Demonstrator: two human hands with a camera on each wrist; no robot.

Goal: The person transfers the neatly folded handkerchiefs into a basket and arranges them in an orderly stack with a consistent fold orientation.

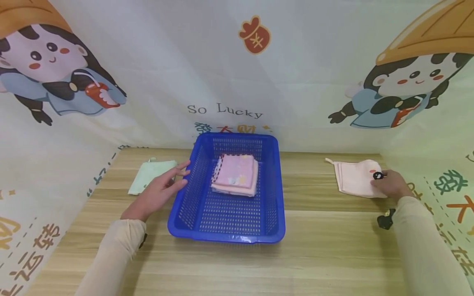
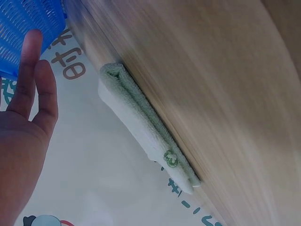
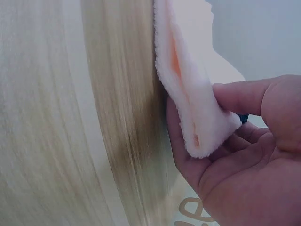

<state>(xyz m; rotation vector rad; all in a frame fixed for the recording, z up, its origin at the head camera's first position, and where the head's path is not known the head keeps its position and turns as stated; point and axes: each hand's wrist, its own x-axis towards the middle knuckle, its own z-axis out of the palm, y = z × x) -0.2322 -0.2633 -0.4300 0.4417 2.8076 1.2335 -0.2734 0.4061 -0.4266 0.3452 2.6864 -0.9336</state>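
In the head view a blue plastic basket (image 1: 226, 238) stands mid-table, with a small stack of folded towels (image 1: 235, 172) inside, a pink one on top. My left hand (image 1: 159, 189) is at the basket's left side, its fingers extended at the rim; the left wrist view shows those fingers (image 2: 30, 80) straight. Beside that hand lies a folded light green towel (image 1: 149, 174). At the right, my right hand (image 1: 392, 185) pinches the near right edge of a folded pale pink towel (image 1: 355, 179). In the right wrist view the thumb is above the towel (image 3: 195, 94) and fingers are below.
The wooden table (image 1: 314, 246) meets a printed cloth backdrop (image 1: 303, 82) at the back and both sides. Black wrist gear (image 1: 386, 219) sits by the right sleeve. The basket's back end is close to the backdrop.
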